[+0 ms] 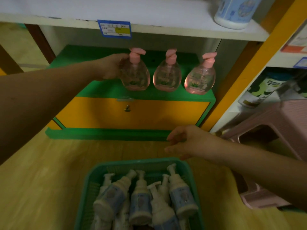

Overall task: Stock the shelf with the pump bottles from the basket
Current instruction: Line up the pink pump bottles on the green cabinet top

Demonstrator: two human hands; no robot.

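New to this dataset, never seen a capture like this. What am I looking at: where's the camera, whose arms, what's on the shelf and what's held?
There is no robot here. A person wears one wide-angle camera on the head, looking forward and down, so both arms reaching in from the lower corners are the person's own.

The left hand grips the leftmost pink pump bottle on the green shelf. Two more pink pump bottles stand to its right, the middle one and the right one.

The right hand holds nothing; its fingers hang loosely above the green basket, which lies on the floor and holds white and blue pump bottles lying down.

A blue price tag hangs on the white shelf above.
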